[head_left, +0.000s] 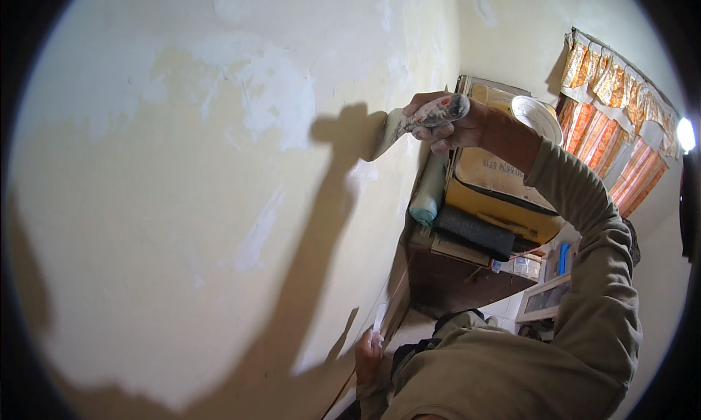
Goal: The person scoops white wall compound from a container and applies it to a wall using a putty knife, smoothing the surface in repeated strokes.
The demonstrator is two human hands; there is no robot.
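Observation:
Raised at the upper middle, my right hand (456,124) is closed round the worn, putty-smeared handle of a putty knife (391,134). The blade's edge meets the pale yellow wall (241,223), or is very close to it; I cannot tell which. White patches of filler (274,99) mark the wall to the left of the blade. Low in the view, my left hand (368,358) is closed on a flat, white-smeared blade (380,318), which points upward near the wall. Its handle is hidden in the fingers.
Beyond my right hand, a yellow-brown case (485,208) stands on a dark cabinet (456,281). A round white container (537,117) is on top. A teal roll (427,194) and a dark roll (475,232) lie beside it. Orange curtains (584,128) hang at right, near a bright lamp (686,135).

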